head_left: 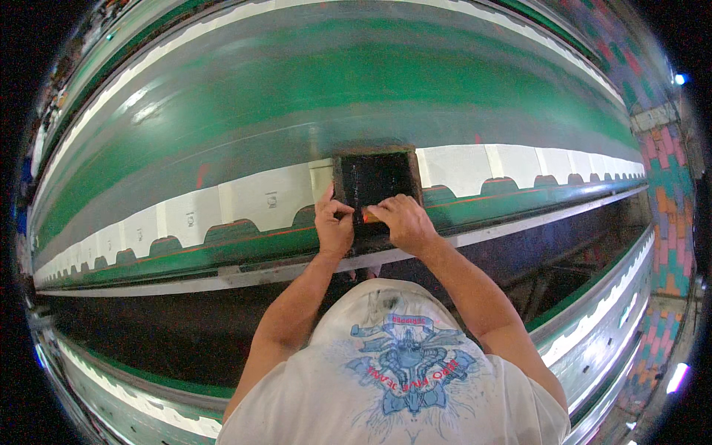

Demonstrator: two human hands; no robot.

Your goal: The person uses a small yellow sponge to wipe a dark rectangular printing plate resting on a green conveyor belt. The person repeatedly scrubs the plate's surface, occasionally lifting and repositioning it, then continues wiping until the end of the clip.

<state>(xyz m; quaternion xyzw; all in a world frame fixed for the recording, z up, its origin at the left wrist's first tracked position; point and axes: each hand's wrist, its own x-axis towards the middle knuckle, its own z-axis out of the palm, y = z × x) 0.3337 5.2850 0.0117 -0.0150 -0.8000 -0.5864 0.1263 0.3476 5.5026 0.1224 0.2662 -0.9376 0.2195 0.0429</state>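
A small square frame (414,174) with brown edges and a black middle stands at the near edge of the green table, among white cut pieces (267,196). At its near left corner is my left hand (335,224), fingers curled and thumb drawn in; what they grip, if anything, is hidden. My right hand (408,225) is over the frame's near right part, its fingers pinched together and pointing left. A small orange-red spot (367,216) shows by those fingertips, too small to name.
The long green table (356,67) curves across the view, with a row of white pieces along its near side and another along its far edge. A pale rail (222,282) runs along its front. Behind me is another such table (593,337). Coloured paving (662,159) lies at right.
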